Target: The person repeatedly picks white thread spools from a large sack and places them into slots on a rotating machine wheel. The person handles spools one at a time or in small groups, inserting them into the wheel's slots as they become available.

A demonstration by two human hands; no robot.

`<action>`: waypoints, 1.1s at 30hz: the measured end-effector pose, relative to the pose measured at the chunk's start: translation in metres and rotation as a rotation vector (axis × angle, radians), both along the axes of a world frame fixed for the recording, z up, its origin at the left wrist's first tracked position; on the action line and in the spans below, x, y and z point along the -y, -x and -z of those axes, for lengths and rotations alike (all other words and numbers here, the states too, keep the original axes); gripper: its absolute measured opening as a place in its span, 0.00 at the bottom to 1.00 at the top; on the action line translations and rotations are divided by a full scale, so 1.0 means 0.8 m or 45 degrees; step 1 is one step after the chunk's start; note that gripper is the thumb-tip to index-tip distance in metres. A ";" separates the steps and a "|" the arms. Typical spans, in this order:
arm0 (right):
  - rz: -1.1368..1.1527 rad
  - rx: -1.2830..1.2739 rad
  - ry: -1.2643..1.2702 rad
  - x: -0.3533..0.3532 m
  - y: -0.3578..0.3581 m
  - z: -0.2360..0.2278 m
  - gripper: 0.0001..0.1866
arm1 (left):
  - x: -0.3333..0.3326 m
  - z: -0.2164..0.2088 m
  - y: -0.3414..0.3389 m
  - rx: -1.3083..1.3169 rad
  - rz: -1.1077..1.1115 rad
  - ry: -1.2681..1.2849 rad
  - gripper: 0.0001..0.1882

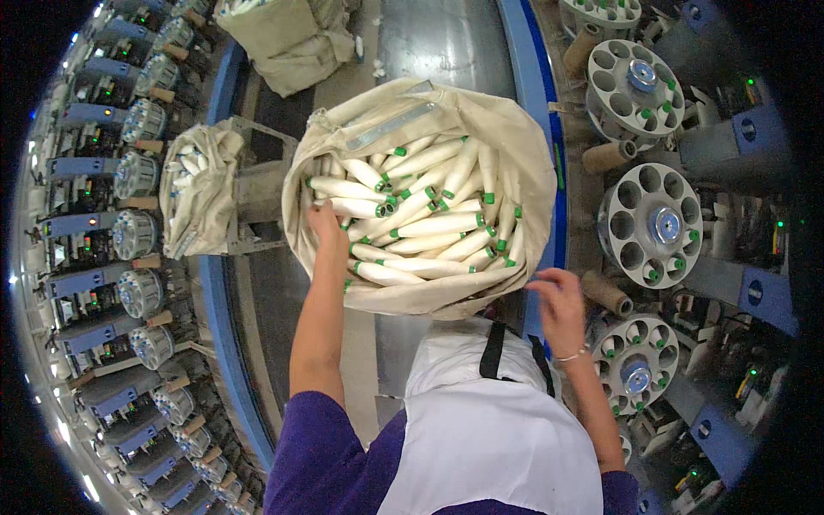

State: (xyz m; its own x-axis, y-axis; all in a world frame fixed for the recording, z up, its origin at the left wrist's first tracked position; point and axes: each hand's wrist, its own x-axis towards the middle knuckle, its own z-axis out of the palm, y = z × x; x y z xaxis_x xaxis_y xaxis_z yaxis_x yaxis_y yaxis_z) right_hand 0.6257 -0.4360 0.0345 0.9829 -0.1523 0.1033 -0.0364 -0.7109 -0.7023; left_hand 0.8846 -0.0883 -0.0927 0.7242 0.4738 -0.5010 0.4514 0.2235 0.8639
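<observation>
A large round canvas bag [528, 176] is in front of me, heaped with white yarn bobbins [429, 225] with green ends. At its left inner side, my left hand [326, 223] is closed around the tail of one yarn bobbin [354, 208], which lies on top of the pile. Its fingertips are partly hidden by the bobbin. My right hand [560, 311] hovers just outside the bag's lower right rim. Its fingers are loosely bent and apart, and I see nothing between them.
Winding machines line both sides. On the right, round magazines [608, 227] hold green-tipped bobbins, near brown cone tubes [608, 292]. A smaller canvas bag of bobbins [202, 202] hangs left on a metal frame [262, 184]. Another canvas bag [287, 43] stands farther off. Blue rails [227, 335] border the aisle.
</observation>
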 end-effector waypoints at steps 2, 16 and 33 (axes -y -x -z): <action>-0.238 -0.052 -0.058 -0.031 -0.032 0.002 0.18 | 0.005 0.009 -0.024 0.061 -0.019 0.001 0.34; -0.352 -0.332 -0.147 -0.093 -0.169 0.067 0.15 | 0.008 -0.068 -0.024 1.034 1.979 -1.562 0.21; -0.334 -0.352 0.594 -0.123 -0.193 0.149 0.19 | -0.056 -0.011 -0.139 -0.165 0.906 -0.342 0.22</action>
State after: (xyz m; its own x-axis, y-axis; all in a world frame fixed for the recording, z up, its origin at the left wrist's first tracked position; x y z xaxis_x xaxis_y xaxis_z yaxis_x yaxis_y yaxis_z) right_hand 0.7804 -0.3378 -0.0849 0.9816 0.0987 -0.1636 0.0451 -0.9517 -0.3037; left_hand 0.9960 -0.0433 -0.0840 0.8435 0.0333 -0.5361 0.5090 -0.3682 0.7780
